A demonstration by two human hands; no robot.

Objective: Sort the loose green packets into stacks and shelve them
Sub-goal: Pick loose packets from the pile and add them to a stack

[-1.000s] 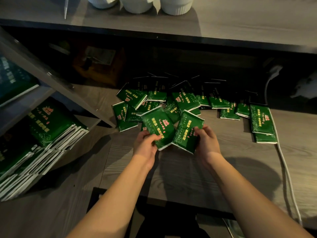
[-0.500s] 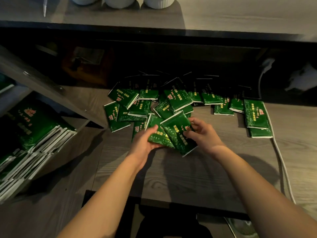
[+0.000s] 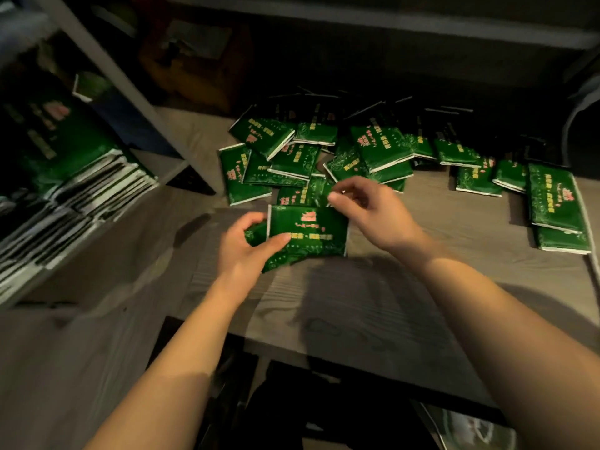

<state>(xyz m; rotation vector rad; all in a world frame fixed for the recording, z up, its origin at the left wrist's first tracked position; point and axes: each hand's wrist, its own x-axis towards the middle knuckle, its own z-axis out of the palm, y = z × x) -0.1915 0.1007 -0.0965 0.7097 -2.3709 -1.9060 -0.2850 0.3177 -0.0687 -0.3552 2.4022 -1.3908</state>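
While the left hand (image 3: 246,245) grips a small stack of green packets (image 3: 308,230) by its left edge, thumb lying across the top face and fingers curled beneath, the right hand (image 3: 367,209) hovers at the stack's upper right corner with thumb and forefinger closed together. Whether those fingertips pinch the corner of the stack or the packet just behind it cannot be told; motion blur obscures the contact.

The held stack sits just above the wooden counter (image 3: 357,303), at the near edge of the loose pile (image 3: 341,151), which spreads toward the back and the right. A separate pair of stacked packets (image 3: 555,206) lies well apart at the right. Finished stacks fill the shelf unit (image 3: 65,177) to the left.

To perform this step well:

1. Turn each added packet so its print matches the top face.
2. Square all edges against the left palm before adding another.
3. Keep the stack thin enough for one hand to clamp; the glossy wrappers probably slide.
4. Draw from the nearest packets first, so the pile is not scattered.
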